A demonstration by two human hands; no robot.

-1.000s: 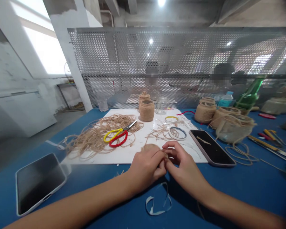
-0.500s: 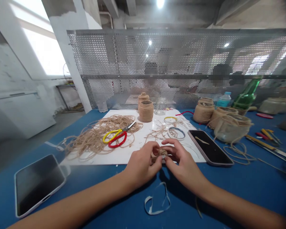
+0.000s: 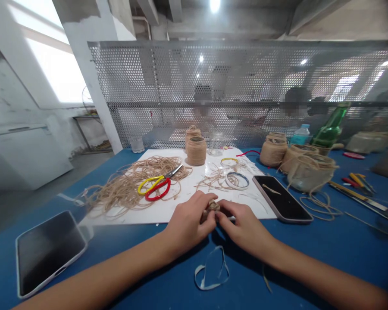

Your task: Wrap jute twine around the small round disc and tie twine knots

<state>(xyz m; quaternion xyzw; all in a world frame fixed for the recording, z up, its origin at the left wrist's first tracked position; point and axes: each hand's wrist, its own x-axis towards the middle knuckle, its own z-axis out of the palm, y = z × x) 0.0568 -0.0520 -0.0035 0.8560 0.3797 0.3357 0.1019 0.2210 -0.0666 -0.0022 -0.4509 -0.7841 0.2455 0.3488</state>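
Observation:
Between my two hands is a small coil of brown twine [image 3: 214, 206], held just over the near edge of the white sheet [image 3: 181, 213]. My left hand [image 3: 191, 219] closes on its left side with thumb and fingers. On the other side, my right hand [image 3: 242, 221] pinches it with bent fingers, which hide part of it. A thin white strip [image 3: 211, 286] lies curled on the blue table below my hands. Beyond my left hand are scissors [image 3: 158, 185] with one yellow and one red handle, resting by a heap of loose twine [image 3: 126, 189].
Twine-wrapped jars [image 3: 196, 151] stand at the back of the sheet, beside tape rolls [image 3: 237, 181]. One phone [image 3: 283, 199] lies right, another phone [image 3: 51, 252] left. A glass jar [image 3: 312, 174] and a green bottle [image 3: 330, 129] stand right. A perforated metal screen [image 3: 174, 86] closes the back.
My right hand's raised fingers have bent down and closed in around the twine coil. The view has shifted slightly; the things on the table have stayed put.

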